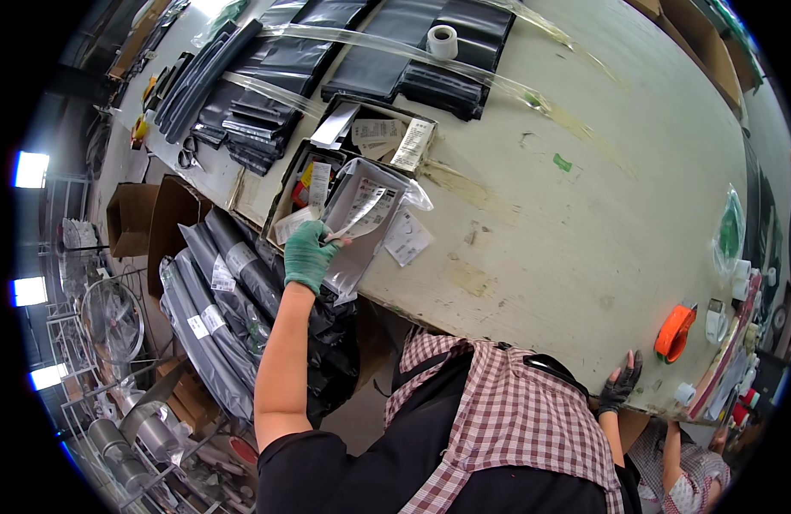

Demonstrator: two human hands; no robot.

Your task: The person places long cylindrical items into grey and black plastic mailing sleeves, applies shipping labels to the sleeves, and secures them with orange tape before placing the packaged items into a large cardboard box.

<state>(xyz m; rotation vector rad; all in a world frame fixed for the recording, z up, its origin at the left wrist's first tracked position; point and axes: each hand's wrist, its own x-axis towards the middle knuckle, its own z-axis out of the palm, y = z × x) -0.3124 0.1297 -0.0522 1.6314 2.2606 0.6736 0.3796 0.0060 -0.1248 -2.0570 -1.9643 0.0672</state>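
At the grey bin (351,267), my left hand (308,255) pinches an unapplied label strip (366,216); some bundles (198,289) wear labels; my right hand (619,388) rests spread.

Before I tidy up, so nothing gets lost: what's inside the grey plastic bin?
The grey plastic bin holds printed white labels; the left hand grips a label strip that curls over them. What lies beneath the labels is covered.

2 gloved hands well apart: left hand (308,255), green-gloved, forearm (284,368) bare and stretched forward, fingers pinched; right hand (620,383), dark-gloved with some bare fingertips, out to the right, fingers loosely extended.
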